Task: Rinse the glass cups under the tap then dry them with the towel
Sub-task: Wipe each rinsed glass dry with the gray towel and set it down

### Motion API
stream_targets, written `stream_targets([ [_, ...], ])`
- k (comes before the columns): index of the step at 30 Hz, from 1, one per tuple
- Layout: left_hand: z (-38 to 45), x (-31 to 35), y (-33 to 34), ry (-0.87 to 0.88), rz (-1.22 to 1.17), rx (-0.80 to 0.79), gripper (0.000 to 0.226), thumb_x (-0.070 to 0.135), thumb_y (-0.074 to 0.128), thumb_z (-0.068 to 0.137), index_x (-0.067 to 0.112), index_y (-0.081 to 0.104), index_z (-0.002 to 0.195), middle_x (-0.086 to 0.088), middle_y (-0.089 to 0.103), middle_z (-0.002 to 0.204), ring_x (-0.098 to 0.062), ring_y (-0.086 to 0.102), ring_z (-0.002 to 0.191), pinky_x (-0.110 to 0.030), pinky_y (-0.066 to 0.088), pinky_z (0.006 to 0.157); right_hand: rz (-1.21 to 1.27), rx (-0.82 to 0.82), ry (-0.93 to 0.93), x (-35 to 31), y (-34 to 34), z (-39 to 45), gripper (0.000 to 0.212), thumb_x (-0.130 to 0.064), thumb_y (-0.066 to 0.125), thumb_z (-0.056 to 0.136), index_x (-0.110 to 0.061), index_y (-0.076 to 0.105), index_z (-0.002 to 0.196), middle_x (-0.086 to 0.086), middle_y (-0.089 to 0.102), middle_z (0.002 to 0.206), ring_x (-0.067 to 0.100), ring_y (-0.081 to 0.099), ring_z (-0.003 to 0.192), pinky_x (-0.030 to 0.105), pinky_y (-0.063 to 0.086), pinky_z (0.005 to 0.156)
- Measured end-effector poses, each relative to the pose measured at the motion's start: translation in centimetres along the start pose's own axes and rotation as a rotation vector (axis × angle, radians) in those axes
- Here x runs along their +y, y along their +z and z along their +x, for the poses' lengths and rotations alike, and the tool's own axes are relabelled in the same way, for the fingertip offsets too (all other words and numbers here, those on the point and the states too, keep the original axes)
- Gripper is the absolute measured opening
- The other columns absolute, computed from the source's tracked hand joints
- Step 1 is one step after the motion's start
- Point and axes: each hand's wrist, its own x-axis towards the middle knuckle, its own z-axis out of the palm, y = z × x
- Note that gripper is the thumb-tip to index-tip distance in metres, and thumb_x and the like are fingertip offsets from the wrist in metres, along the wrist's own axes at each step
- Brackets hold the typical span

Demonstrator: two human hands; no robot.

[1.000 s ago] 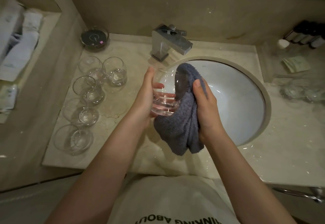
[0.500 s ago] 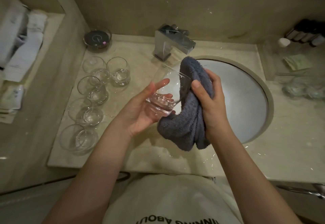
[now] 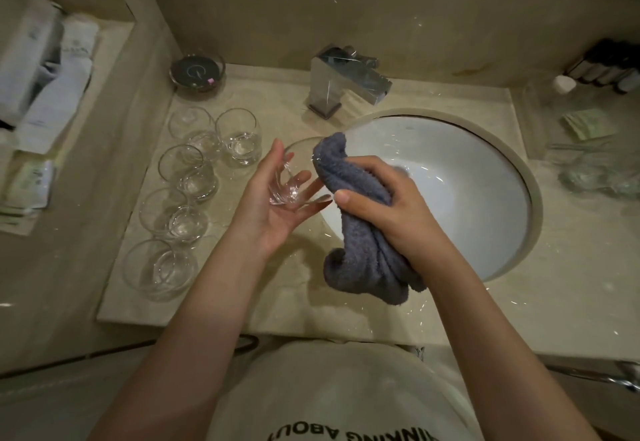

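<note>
Head view: glass [image 3: 289, 177] now tilted in left hand [image 3: 277, 205].

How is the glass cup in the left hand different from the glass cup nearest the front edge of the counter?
The held cup lies tilted in the left hand, its base resting on the fingers; the front cup stands upright on the counter. The grey towel, gripped by the right hand, covers part of the held cup's rim; nothing touches the front cup. The held cup is at the sink's edge; the front cup ends the row at the left. Both are clear and stemless.
</note>
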Motion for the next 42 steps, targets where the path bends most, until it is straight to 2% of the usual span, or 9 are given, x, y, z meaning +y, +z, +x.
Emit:
stream_targets([
  [5,-0.3,0.5,0.3,0.113,0.269,0.041,0.072,0.059,0.067,0.067,0.014,0.060,0.123,-0.010,0.071,0.108,-0.020,0.072,0.080,-0.034,0.057,0.059,-0.021,-0.093,0.074,0.2,0.3,0.3,0.032,-0.028,0.075,0.080,-0.033,0.066,0.111,-0.018,0.071,0.098,0.001,0.067,0.095,0.015,0.048,0.083],
  [13,0.0,1.7,1.3,0.453,0.647,0.008,0.005,0.028,0.073,0.086,0.025,0.069,0.086,0.009,0.070,0.074,-0.004,0.067,0.068,-0.020,0.052,0.060,-0.086,-0.235,0.170,0.6,1.2,1.3,0.036,-0.034,0.070,0.086,-0.023,0.069,0.120,-0.003,0.073,0.113,0.009,0.065,0.111,0.033,0.047,0.104],
  [17,0.4,1.4,1.1,0.541,0.662,-0.067,0.021,0.029,0.079,0.073,0.026,0.071,0.092,0.013,0.066,0.071,-0.008,0.064,0.071,-0.022,0.052,0.069,0.170,-0.275,0.292,0.4,0.8,1.5,0.028,-0.028,0.066,0.086,-0.018,0.070,0.112,-0.002,0.075,0.100,0.012,0.069,0.093,0.020,0.051,0.084],
  [22,0.6,1.5,-0.2,0.621,0.729,-0.238,0.034,0.044,0.075,0.066,0.041,0.071,0.100,0.014,0.066,0.090,-0.016,0.063,0.096,-0.032,0.051,0.086,0.695,-0.335,0.552,1.4,0.6,1.1,0.042,-0.047,0.074,0.074,-0.011,0.077,0.096,0.015,0.063,0.098,0.023,0.059,0.085,0.032,0.048,0.079],
  [25,0.2,2.8,0.1,0.438,0.869,-0.235,0.044,0.055,0.072,0.067,0.042,0.067,0.109,0.017,0.066,0.105,-0.005,0.065,0.097,-0.022,0.054,0.067,0.577,-0.307,0.497,1.8,0.7,1.4,0.058,-0.048,0.085,0.064,-0.009,0.072,0.104,0.020,0.057,0.101,0.026,0.058,0.083,0.032,0.050,0.073],
  [29,-0.5,4.5,0.7,0.050,1.070,-0.055,0.067,0.081,0.041,0.078,0.024,0.065,0.104,0.007,0.068,0.094,-0.011,0.064,0.060,-0.021,0.045,0.049,0.186,-0.309,0.408,0.3,0.4,2.0,0.029,-0.032,0.068,0.088,-0.013,0.070,0.108,0.004,0.070,0.080,0.014,0.065,0.072,0.024,0.052,0.067],
  [32,-0.1,3.5,0.2,0.285,1.068,0.065,0.035,0.055,0.053,0.092,0.022,0.063,0.083,0.011,0.061,0.074,0.001,0.054,0.053,-0.024,0.038,0.054,0.144,-0.417,0.434,-0.6,0.2,2.8,0.021,-0.030,0.062,0.089,-0.015,0.070,0.101,-0.002,0.070,0.074,0.009,0.065,0.067,0.020,0.051,0.065],
  [37,-0.1,1.3,-1.8,0.873,0.852,-0.131,0.022,0.048,0.051,0.085,0.026,0.058,0.088,0.007,0.062,0.085,-0.009,0.069,0.076,-0.030,0.050,0.069,0.299,-0.559,0.579,-1.4,-1.1,4.0,0.034,-0.042,0.061,0.075,-0.013,0.079,0.080,0.013,0.071,0.087,0.021,0.067,0.077,0.031,0.057,0.073],
  [42,-1.5,3.2,-1.0,0.190,0.806,-0.038,0.027,0.059,0.051,0.092,0.032,0.054,0.090,0.007,0.051,0.070,-0.004,0.035,0.039,-0.015,0.021,0.038,-0.128,-0.576,0.420,-2.0,-1.2,4.8,0.031,-0.033,0.072,0.086,-0.011,0.073,0.107,0.014,0.072,0.098,0.020,0.067,0.086,0.031,0.054,0.083],
])
